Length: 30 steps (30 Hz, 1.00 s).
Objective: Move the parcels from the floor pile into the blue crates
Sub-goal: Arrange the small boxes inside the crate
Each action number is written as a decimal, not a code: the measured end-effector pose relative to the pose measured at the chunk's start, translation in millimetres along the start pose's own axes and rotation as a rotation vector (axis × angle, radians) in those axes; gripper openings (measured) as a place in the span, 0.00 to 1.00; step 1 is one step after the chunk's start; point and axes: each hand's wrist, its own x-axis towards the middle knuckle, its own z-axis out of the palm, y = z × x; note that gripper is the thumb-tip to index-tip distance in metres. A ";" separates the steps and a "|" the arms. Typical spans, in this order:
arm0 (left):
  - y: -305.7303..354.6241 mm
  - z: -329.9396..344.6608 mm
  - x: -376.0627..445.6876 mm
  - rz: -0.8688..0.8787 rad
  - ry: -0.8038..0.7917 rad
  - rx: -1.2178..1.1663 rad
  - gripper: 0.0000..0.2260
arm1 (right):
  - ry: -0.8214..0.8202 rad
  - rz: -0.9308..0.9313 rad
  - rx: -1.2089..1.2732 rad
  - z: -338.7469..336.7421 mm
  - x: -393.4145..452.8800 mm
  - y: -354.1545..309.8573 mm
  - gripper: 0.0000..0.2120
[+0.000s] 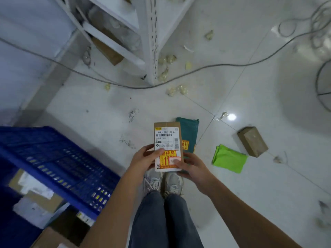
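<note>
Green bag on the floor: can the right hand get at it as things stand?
Probably not yet. The floor around the green bag looks clear, but the right hand and left hand both grip the labelled cardboard parcel, which would need dropping into the blue crate first.

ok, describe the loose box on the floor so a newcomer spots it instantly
Start at the white tiled floor right of the person's shoes. Beyond the bright green folded bag lies a small plain brown cardboard box, alone, unlabelled, unlike the stickered parcel being held.
</note>
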 end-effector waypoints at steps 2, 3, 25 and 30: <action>2.7 -3.2 -55.4 0.025 0.058 -0.075 0.26 | -0.023 -0.012 -0.019 8.9 -46.1 -6.6 0.27; 4.4 -5.5 -85.7 0.037 0.076 -0.108 0.25 | -0.035 -0.023 -0.025 14.2 -71.2 -11.2 0.27; -174.4 -141.1 -404.7 0.102 0.269 -0.706 0.25 | -0.196 -0.057 -0.571 182.2 -338.2 113.7 0.21; -213.4 -188.7 -425.3 0.092 0.342 -0.715 0.25 | -0.172 -0.061 -0.550 235.2 -357.3 171.9 0.20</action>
